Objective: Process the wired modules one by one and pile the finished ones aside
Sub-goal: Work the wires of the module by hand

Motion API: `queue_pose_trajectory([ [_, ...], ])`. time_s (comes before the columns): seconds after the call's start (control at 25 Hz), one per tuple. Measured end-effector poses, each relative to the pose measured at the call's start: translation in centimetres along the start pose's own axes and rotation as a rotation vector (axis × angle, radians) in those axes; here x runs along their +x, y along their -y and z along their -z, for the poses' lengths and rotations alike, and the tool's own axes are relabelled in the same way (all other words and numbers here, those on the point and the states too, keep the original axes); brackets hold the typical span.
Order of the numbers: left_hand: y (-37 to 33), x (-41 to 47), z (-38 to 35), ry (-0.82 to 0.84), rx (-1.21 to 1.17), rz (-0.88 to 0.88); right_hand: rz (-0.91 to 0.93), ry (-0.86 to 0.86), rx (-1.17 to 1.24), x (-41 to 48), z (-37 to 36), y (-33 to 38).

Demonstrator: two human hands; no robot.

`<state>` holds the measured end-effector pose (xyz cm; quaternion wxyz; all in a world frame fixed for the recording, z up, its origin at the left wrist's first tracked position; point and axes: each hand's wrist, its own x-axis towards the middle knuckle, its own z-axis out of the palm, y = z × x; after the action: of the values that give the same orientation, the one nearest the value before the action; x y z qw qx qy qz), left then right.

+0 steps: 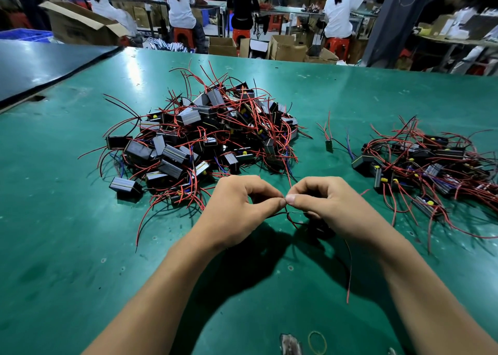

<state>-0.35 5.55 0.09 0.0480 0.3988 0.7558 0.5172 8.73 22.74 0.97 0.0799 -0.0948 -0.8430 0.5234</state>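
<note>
A large heap of black wired modules (204, 136) with red, black and blue leads lies on the green table (67, 220) ahead of me. A smaller pile of modules (425, 166) sits at the right. My left hand (237, 209) and my right hand (328, 206) meet in front of me, thumbs and forefingers pinching the thin wire ends (286, 202) of one module. That module (318, 228) is mostly hidden under my right hand. One of its red leads (349, 276) trails toward me.
A small loose circuit board with wires (329, 145) lies between the two piles. A rubber band (317, 342) and a scrap (290, 344) lie near the table's front edge. A dark sheet (40, 66) covers the far left corner. Seated workers, stools and cartons fill the background.
</note>
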Motion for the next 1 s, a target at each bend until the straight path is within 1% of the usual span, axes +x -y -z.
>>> queue_pose_trajectory([
  [0.08, 0.0, 0.0, -0.2, -0.026, 0.011, -0.024, -0.049, 0.021, 0.105, 0.0, 0.1, 0.0],
  [0.12, 0.0, 0.0, -0.3, -0.032, 0.004, -0.022, -0.043, 0.014, 0.120, 0.0, 0.0, 0.0],
  [0.24, 0.2, 0.0, -0.2, -0.064, -0.052, 0.041, 0.027, -0.085, 0.064, 0.0, 0.0, -0.1],
  [0.36, 0.5, 0.1, 0.3, -0.218, -0.036, 0.061, 0.012, -0.237, -0.004, 0.3, 0.4, -0.9],
  [0.44, 0.7, 0.2, 0.7, -0.337, 0.028, 0.014, -0.022, -0.317, 0.047, 0.4, 0.8, -1.5],
  [0.52, 1.1, 0.1, 0.9, -0.402, 0.121, -0.024, -0.055, -0.381, 0.061, 0.6, 1.2, -1.6],
  [0.6, 1.5, -0.1, 1.0, -0.388, 0.194, -0.035, -0.052, -0.480, -0.001, 0.7, 1.5, -1.7],
  [0.64, 1.7, -0.3, 0.9, -0.359, 0.222, -0.022, -0.027, -0.567, -0.017, 0.7, 1.5, -1.6],
  [0.68, 1.9, -0.5, 0.8, -0.320, 0.247, 0.002, 0.032, -0.666, -0.006, 0.5, 1.5, -1.2],
  [0.72, 2.1, -0.6, 0.7, -0.274, 0.269, 0.032, 0.132, -0.741, 0.024, 0.2, 1.4, -0.6],
  [0.76, 2.2, -0.7, 0.5, -0.223, 0.289, 0.058, 0.247, -0.750, 0.062, -0.2, 1.2, 0.0],
  [0.8, 2.3, -0.8, 0.3, -0.173, 0.304, 0.073, 0.347, -0.677, 0.091, -0.7, 0.7, 0.5],
  [0.84, 2.2, -0.8, 0.1, -0.132, 0.310, 0.073, 0.404, -0.544, 0.092, -1.1, 0.2, 0.9],
  [0.88, 2.1, -0.8, 0.0, -0.104, 0.305, 0.066, 0.417, -0.381, 0.056, -1.4, -0.5, 1.1],
  [0.96, 1.8, -0.7, -0.2, -0.078, 0.242, 0.091, 0.341, -0.088, -0.111, -1.5, -1.7, 0.8],
  [1.0, 1.7, -0.6, -0.2, -0.090, 0.186, 0.132, 0.283, -0.006, -0.239, -1.2, -2.2, 0.3],
])
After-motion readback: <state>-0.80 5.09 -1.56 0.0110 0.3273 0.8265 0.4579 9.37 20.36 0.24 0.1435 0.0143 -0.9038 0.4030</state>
